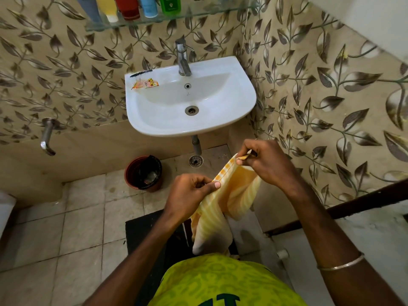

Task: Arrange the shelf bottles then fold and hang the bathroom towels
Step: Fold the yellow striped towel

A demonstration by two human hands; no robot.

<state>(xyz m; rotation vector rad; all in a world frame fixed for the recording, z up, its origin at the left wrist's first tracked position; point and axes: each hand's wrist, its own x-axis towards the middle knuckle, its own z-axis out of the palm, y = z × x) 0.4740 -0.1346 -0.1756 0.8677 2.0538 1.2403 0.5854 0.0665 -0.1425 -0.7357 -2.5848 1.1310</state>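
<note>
A yellow-and-white striped towel (223,208) hangs in front of my body, below the sink. My left hand (189,195) pinches its upper edge at the near corner. My right hand (267,162) pinches the far corner, higher and to the right, so the top edge is stretched between them. The rest of the towel droops towards my waist. On the glass shelf (154,21) at the top stand several bottles in a row: a blue-grey one, a yellow one (108,7), a red one (127,7), a light blue one (149,6) and a green one (170,4).
A white wall sink (242,102) with a chrome tap (183,58) is ahead, a small sachet (145,83) on its left rim. A brown bin (143,173) stands on the tiled floor, a dark mat (145,235) underfoot. A wall spout (47,138) sticks out at left. A dark door frame (364,199) runs at right.
</note>
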